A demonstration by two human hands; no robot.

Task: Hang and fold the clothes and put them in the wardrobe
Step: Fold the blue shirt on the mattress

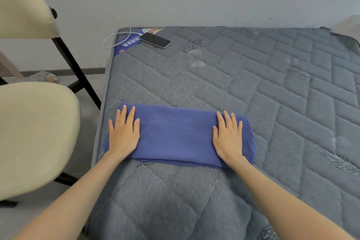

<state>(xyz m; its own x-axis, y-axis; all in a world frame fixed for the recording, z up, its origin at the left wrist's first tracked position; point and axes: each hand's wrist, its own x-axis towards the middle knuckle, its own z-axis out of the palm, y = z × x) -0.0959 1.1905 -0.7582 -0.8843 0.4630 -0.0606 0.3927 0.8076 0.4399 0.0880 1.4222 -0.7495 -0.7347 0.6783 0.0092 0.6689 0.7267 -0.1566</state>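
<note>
Nearest to the person, two bare forearms reach forward over the grey quilted mattress (253, 87), and both hands lie flat with straight fingers on a folded blue cloth (176, 135): the left hand (123, 132) presses its end at 9 o'clock, the right hand (228, 136) its end at 3 o'clock. The cloth lies as a long band across the mattress near its left edge. Farther, at 11 o'clock, a dark phone (155, 40) with a white cable (116, 37) rests by the far corner on a blue label (127, 42), and a cream chair (29, 122) stands beside the bed at 9 o'clock.
</note>
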